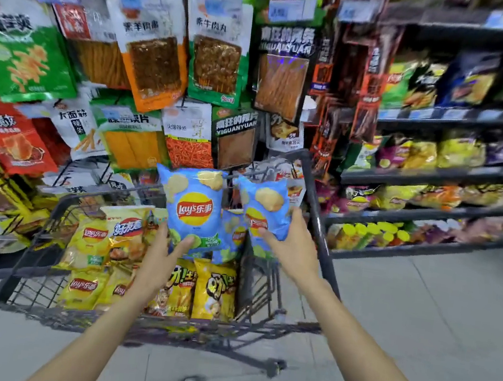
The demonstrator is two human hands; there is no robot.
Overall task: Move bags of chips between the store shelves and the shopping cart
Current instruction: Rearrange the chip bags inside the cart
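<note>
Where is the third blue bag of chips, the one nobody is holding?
In the head view, the third blue bag stands in the shopping cart, low between the two held blue bags, just above the yellow bags.

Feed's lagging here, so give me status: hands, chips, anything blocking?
Left hand holds one blue Lay's bag, right hand another. Both bags over shopping cart. Third blue bag upright between them. Nothing blocking.
</note>
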